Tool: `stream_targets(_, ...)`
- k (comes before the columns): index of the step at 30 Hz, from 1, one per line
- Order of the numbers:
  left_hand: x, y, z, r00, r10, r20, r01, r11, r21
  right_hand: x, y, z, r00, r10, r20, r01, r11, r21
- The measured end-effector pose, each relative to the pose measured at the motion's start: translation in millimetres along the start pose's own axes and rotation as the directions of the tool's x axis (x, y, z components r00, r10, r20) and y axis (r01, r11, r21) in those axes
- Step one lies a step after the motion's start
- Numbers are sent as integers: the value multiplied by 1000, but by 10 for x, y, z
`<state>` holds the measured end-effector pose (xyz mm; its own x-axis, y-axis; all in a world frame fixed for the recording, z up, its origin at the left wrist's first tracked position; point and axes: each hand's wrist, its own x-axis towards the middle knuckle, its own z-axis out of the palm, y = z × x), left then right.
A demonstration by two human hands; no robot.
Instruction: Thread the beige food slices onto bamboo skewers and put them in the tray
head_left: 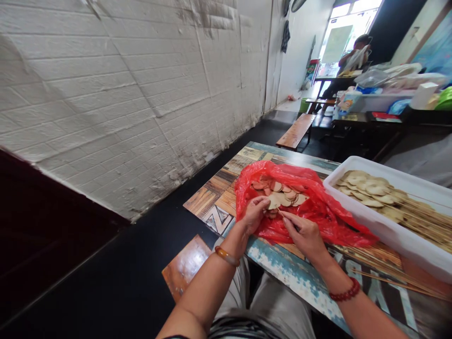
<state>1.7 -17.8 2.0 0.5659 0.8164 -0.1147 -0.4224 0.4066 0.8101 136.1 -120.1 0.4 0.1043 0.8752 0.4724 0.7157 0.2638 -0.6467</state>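
My left hand (254, 214) pinches a thin, pale round slice (273, 203) over the mouth of a red plastic bag (310, 175). Between the closed fingers of my right hand (306, 235) is a thin bamboo skewer, its tip at the slice's lower edge; whether it has pierced the slice I cannot tell. More loose slices (290, 194) lie in the bag, just beyond both hands. To the right, a white plastic tray (384, 242) holds slices on skewers (370, 184), their sticks pointing right. Loose bamboo skewers (395, 278) lie on the table beside my right forearm.
The patterned table (212, 190) stands before my knees. A wooden stool (187, 266) is at lower left, with a white brick-patterned wall (148, 84) beyond. Behind the table are a bench (297, 131), another table loaded with bags and boxes, and a person (355, 54).
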Motion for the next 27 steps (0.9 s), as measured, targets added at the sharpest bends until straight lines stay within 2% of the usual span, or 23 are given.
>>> stream_targets(9, -1, 3, 8, 999, -8, -34, 7, 1000, -11, -25, 29, 33, 1000, -28, 13, 29, 997, -76)
stream_targets(19, -25, 18, 53, 999, -45, -15, 44, 998, -37, -19, -15, 16, 999, -41, 3, 42, 998, -39)
stream_targets(27, -43, 4, 74, 999, -21, -30, 20, 999, -30, -25, -6, 28, 999, -52, -2, 52, 997, -59)
